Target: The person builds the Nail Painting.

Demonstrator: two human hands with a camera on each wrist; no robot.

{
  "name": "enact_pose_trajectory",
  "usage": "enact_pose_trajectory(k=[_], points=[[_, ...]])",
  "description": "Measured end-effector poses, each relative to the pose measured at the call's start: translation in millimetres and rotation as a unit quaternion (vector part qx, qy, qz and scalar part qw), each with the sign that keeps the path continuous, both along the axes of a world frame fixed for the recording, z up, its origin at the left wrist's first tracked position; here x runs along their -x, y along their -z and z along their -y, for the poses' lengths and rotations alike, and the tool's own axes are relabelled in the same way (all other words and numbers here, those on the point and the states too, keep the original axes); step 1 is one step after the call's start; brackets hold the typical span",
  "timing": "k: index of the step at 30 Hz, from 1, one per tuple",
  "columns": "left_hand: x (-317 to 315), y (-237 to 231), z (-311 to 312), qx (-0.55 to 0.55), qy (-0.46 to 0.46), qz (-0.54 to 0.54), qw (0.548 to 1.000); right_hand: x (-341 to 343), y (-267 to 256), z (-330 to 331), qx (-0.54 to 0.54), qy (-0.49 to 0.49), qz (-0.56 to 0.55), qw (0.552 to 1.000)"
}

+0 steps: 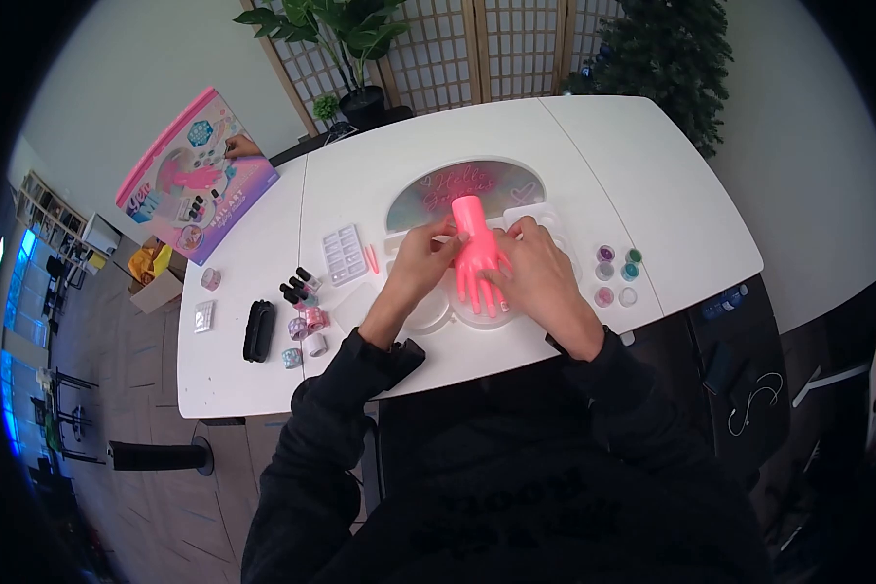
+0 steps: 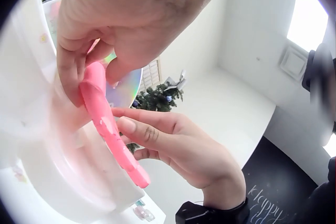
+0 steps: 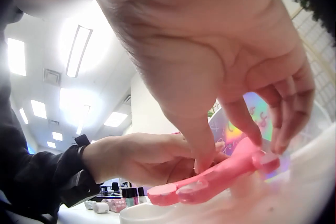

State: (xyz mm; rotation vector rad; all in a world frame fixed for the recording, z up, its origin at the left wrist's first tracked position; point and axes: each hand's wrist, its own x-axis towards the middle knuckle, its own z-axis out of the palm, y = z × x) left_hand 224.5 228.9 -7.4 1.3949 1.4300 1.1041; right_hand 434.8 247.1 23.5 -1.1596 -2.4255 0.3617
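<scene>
A bright pink model hand (image 1: 477, 255) lies palm-down with its fingers toward the person, over a round white base (image 1: 484, 319). The left hand (image 1: 420, 265) grips its left side near the wrist; in the left wrist view, thumb and fingers of the left hand (image 2: 131, 24) straddle the model hand (image 2: 105, 124). From the other side, the right hand (image 1: 545, 282) holds the model with thumb and forefinger near its fingers. In the right wrist view the right hand (image 3: 210, 50) arches over the model hand (image 3: 226, 174), partly covering it.
Behind stands a half-round shiny panel (image 1: 419, 200). At left are a nail tray (image 1: 345, 255), polish bottles (image 1: 300, 284), small jars (image 1: 315, 344), a black case (image 1: 259, 331) and a kit box (image 1: 197, 180). Several glitter pots (image 1: 605, 254) stand at right. A potted plant (image 1: 362, 105) is at the back.
</scene>
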Motion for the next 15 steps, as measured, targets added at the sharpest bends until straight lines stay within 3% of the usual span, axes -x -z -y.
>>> enact_pose_trajectory(k=[1,5,7,11,13,15], points=[[1,-1,1,-0.014,-0.002,-0.017,1.000,-1,2,-2,-0.038,-0.008,-0.051,0.998],[-8,-4,14,-0.047,-0.051,-0.042,0.997,1,2,-14,-0.008,-0.039,-0.165,0.985],[-10,-5,19,-0.049,-0.061,-0.062,0.995,1,-1,-17,0.103,-0.077,-0.265,0.956],[-8,-5,26,-0.081,-0.049,-0.129,0.987,3,-8,-15,0.143,-0.099,-0.306,0.936],[-7,-7,27,-0.081,-0.039,-0.115,0.989,4,-1,-17,0.178,-0.122,-0.362,0.907],[-9,-12,29,-0.080,-0.029,-0.101,0.991,1,-2,-19,0.186,-0.115,-0.348,0.912]])
